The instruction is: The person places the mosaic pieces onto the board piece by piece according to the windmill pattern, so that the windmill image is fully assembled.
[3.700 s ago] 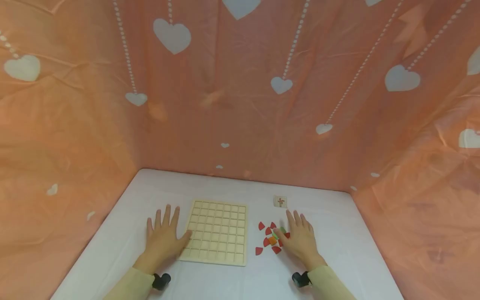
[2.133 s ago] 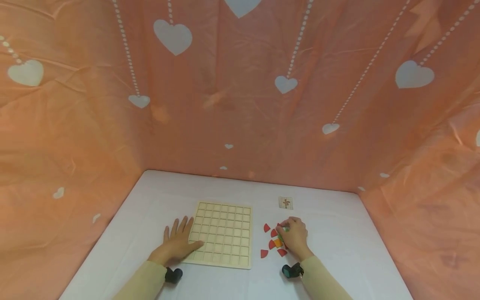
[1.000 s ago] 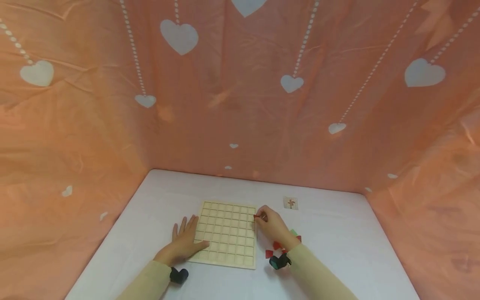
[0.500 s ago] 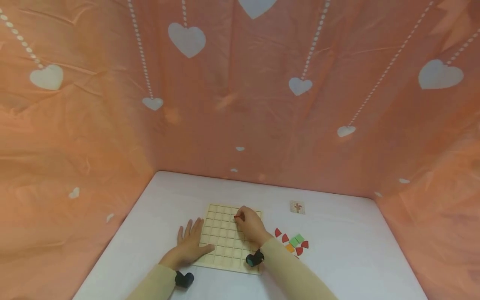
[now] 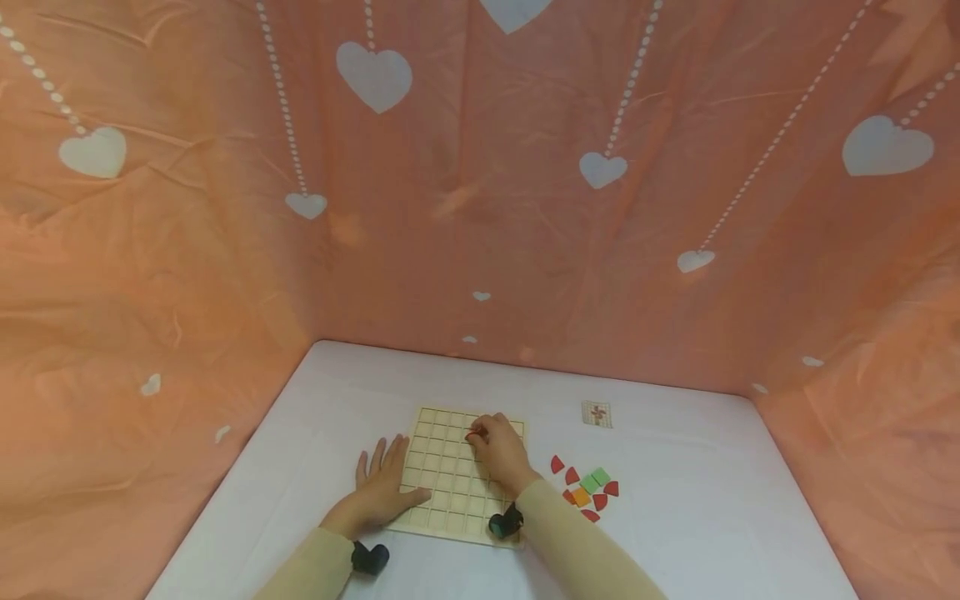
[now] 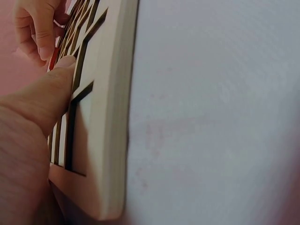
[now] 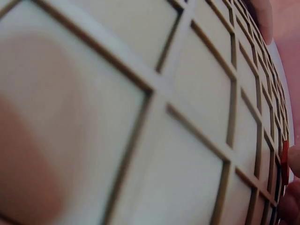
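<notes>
A pale wooden grid board lies on the white table. Over its upper part, my right hand pinches a red quarter-circle tile between thumb and fingertips. In the right wrist view this tile stands at the board's surface, among the cells. My left hand rests at the board's left edge, fingers spread and straight. The left wrist view has its thumb lying over the frame and cells. My right wrist and sleeve cover the board's lower right part in the head view.
Right of the board lie several red quarter-circle tiles, green square tiles and an orange tile. Behind them is a small card with a red pinwheel on a grid. A peach curtain with white hearts encloses the table.
From lying spread by the loose tiles, my right hand has taken a red quarter-circle tile and carried it left onto the board. My left hand has shifted slightly, staying at the board's left edge.
</notes>
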`<act>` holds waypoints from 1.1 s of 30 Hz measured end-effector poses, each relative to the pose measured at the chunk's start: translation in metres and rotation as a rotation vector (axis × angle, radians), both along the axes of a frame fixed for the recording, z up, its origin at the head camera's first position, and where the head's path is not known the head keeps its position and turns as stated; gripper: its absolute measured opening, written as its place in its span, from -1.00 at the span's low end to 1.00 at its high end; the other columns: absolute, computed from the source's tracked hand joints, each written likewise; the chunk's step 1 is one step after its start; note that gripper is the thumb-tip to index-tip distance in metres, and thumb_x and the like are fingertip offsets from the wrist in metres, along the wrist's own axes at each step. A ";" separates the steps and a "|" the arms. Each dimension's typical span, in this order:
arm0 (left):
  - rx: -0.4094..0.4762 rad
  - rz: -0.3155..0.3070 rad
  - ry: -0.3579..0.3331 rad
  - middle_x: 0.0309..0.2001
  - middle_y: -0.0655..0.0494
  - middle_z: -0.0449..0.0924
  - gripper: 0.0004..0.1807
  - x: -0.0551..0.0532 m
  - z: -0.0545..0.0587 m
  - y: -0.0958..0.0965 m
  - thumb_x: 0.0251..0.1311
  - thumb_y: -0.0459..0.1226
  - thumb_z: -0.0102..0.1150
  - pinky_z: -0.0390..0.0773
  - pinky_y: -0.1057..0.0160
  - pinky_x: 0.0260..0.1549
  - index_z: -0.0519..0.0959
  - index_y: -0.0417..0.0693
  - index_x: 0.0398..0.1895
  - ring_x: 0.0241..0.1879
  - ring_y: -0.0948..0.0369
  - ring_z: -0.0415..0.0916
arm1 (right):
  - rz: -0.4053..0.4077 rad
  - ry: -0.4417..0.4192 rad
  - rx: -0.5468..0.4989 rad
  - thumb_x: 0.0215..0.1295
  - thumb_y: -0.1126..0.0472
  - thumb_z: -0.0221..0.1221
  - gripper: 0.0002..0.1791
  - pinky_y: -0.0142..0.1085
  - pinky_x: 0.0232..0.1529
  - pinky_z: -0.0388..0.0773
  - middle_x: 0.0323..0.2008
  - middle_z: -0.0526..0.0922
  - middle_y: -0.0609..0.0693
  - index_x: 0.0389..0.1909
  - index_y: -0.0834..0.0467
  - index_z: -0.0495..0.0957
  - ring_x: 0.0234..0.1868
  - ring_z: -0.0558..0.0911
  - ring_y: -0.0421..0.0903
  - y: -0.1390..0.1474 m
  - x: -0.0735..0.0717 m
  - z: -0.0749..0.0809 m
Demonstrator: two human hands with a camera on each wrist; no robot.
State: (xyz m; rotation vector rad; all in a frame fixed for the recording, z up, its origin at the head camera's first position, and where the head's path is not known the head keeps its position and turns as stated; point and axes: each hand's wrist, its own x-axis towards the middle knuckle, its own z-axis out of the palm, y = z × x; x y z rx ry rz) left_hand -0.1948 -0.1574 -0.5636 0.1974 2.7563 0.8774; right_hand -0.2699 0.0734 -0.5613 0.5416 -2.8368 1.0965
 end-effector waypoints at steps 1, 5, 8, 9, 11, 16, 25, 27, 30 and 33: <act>-0.001 -0.002 0.000 0.52 -0.26 -0.28 0.16 0.000 0.000 0.000 0.15 0.19 0.20 -0.59 -0.20 0.29 -0.19 -0.31 0.51 0.46 -0.20 -0.51 | -0.020 0.003 0.006 0.31 0.09 0.25 -0.80 -0.29 -0.29 0.50 -0.33 0.44 -0.12 -0.17 0.11 0.60 -0.38 0.45 -0.22 0.000 0.000 0.000; 0.002 -0.001 0.001 0.51 -0.27 -0.29 0.16 0.000 0.000 -0.002 0.16 0.18 0.20 -0.60 -0.20 0.29 -0.20 -0.32 0.51 0.46 -0.20 -0.52 | -0.109 0.002 0.016 0.24 0.00 0.30 -0.69 -0.26 -0.33 0.46 -0.38 0.44 -0.11 -0.17 0.14 0.59 -0.43 0.43 -0.18 -0.002 0.002 0.000; -0.003 0.003 -0.003 0.52 -0.25 -0.29 0.16 -0.001 0.001 -0.002 0.16 0.18 0.20 -0.61 -0.19 0.29 -0.21 -0.31 0.51 0.46 -0.18 -0.52 | -0.142 0.005 0.009 0.20 0.00 0.32 -0.70 -0.25 -0.35 0.44 -0.42 0.46 -0.10 -0.22 0.15 0.61 -0.44 0.42 -0.15 -0.002 0.002 0.000; -0.005 0.004 -0.006 0.52 -0.25 -0.29 0.16 -0.001 0.002 -0.002 0.16 0.19 0.19 -0.61 -0.18 0.29 -0.21 -0.30 0.51 0.47 -0.18 -0.53 | -0.146 0.008 0.010 0.20 0.01 0.33 -0.71 -0.25 -0.35 0.44 -0.42 0.47 -0.11 -0.24 0.15 0.61 -0.43 0.43 -0.15 -0.002 0.002 -0.001; -0.003 0.005 -0.008 0.52 -0.24 -0.29 0.16 -0.001 0.002 -0.002 0.15 0.19 0.20 -0.61 -0.18 0.29 -0.20 -0.30 0.51 0.47 -0.18 -0.53 | -0.148 0.018 0.014 0.20 0.02 0.33 -0.74 -0.25 -0.33 0.44 -0.42 0.49 -0.11 -0.28 0.13 0.62 -0.41 0.44 -0.15 -0.002 0.002 -0.002; 0.005 -0.002 0.000 0.51 -0.27 -0.27 0.15 -0.001 0.002 0.000 0.16 0.17 0.21 -0.59 -0.20 0.29 -0.18 -0.33 0.50 0.46 -0.21 -0.51 | -0.125 0.038 0.031 0.21 0.03 0.32 -0.80 -0.23 -0.25 0.49 -0.39 0.53 -0.13 -0.30 0.08 0.65 -0.35 0.50 -0.16 -0.001 0.001 -0.005; 0.023 -0.008 -0.007 0.51 -0.27 -0.27 0.14 0.002 0.003 0.004 0.16 0.16 0.21 -0.59 -0.20 0.29 -0.18 -0.34 0.50 0.46 -0.21 -0.51 | -0.063 0.028 0.028 0.28 0.10 0.27 -0.85 -0.27 -0.30 0.48 -0.39 0.48 -0.14 -0.21 0.06 0.68 -0.37 0.48 -0.18 0.001 0.003 -0.001; 0.022 -0.007 -0.003 0.51 -0.27 -0.27 0.14 0.001 0.002 0.004 0.16 0.16 0.21 -0.59 -0.20 0.29 -0.18 -0.33 0.50 0.46 -0.21 -0.51 | -0.059 0.024 0.032 0.29 0.11 0.27 -0.84 -0.28 -0.33 0.47 -0.39 0.47 -0.14 -0.19 0.07 0.69 -0.39 0.46 -0.18 0.002 0.003 0.000; 0.003 -0.003 -0.005 0.52 -0.26 -0.28 0.16 0.000 0.000 0.003 0.16 0.18 0.20 -0.59 -0.20 0.29 -0.20 -0.31 0.51 0.46 -0.19 -0.52 | -0.039 0.032 0.050 0.31 0.12 0.24 -0.82 -0.28 -0.34 0.46 -0.39 0.48 -0.12 -0.15 0.09 0.68 -0.39 0.46 -0.17 0.004 0.004 0.001; -0.006 0.007 -0.011 0.52 -0.24 -0.29 0.17 -0.002 -0.002 0.000 0.15 0.19 0.19 -0.60 -0.19 0.29 -0.21 -0.29 0.51 0.46 -0.18 -0.54 | -0.023 0.040 0.055 0.33 0.14 0.21 -0.78 -0.26 -0.26 0.48 -0.34 0.51 -0.10 -0.08 0.12 0.66 -0.32 0.48 -0.16 0.009 0.005 0.003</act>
